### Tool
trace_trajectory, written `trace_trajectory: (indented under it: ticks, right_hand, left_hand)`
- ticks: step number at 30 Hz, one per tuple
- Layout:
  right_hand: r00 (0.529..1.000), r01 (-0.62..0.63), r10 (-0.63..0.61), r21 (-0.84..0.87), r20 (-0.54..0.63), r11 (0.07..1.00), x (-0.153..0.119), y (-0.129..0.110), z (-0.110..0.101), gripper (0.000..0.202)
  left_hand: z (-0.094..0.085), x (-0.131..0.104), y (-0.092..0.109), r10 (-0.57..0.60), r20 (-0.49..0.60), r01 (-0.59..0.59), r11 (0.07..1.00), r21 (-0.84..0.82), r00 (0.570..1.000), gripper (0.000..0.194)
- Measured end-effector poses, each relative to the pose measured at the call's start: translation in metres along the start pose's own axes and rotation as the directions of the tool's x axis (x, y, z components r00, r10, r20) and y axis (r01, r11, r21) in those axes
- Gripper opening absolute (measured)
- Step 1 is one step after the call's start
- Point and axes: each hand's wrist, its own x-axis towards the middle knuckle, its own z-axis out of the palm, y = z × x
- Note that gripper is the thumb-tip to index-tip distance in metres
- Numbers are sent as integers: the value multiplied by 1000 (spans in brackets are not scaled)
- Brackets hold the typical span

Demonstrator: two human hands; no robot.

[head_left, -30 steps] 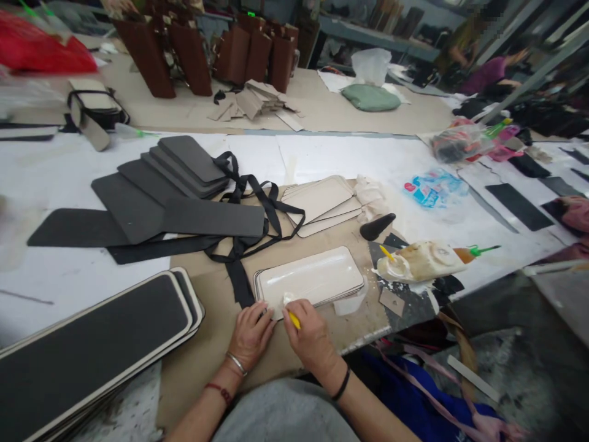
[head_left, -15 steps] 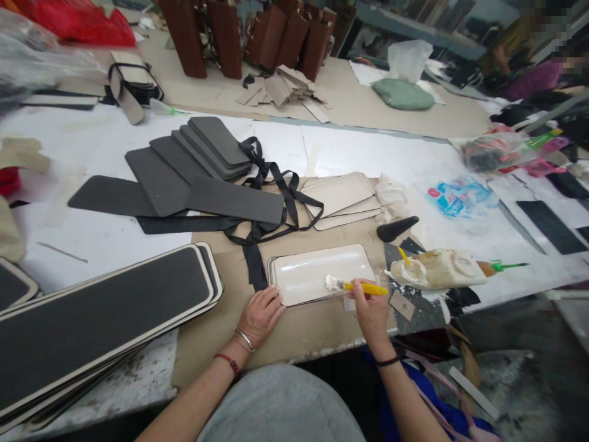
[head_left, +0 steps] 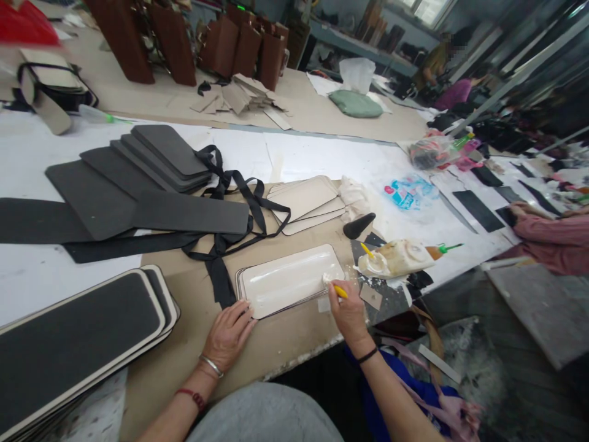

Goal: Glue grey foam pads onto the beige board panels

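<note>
A cream panel with rounded corners (head_left: 285, 285) lies on top of a small stack, its surface wet and shiny with white glue. My left hand (head_left: 229, 331) rests flat, fingers stretched out, with the fingertips on the panel's near left corner. In my right hand (head_left: 348, 310) is a yellow-handled brush (head_left: 340, 291), its white-coated bristles touching the panel near the right end. Right of the panel lies a glue-smeared plastic bottle (head_left: 407, 255) on its side, with an opening cut in it and a second yellow handle sticking up. A dark, curved tool handle (head_left: 359, 226) lies behind it.
Dark grey panels (head_left: 188, 212) and a tangle of black ribbon (head_left: 223, 245) lie behind my left hand. Long black panels with cream borders (head_left: 83, 344) are stacked at the left. More cream panels (head_left: 306, 199) lie beyond. A co-worker's pink sleeve (head_left: 547, 242) is at the right.
The brush has moved right along the panel towards its right end, and my right hand has turned with it. My left hand stays at the panel's corner. The view has swung to the right.
</note>
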Motion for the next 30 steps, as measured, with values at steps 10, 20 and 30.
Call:
trace_trajectory:
  ticks: [10,20,30]
  right_hand:
    - [907,-419,293,594,301,687,-4,-89,40,27]
    - [893,-450,431,265,131,853,35,7,15,48]
    - [983,-163,153,94,100,982,40,10,3,44]
  left_hand:
    - [-1,1,4,-35,14,35,999,15,999,17]
    - [-3,2,7,-43,9,42,998,47,999,14]
    - [2,-2,3,-42,-8,42,999,28,999,16]
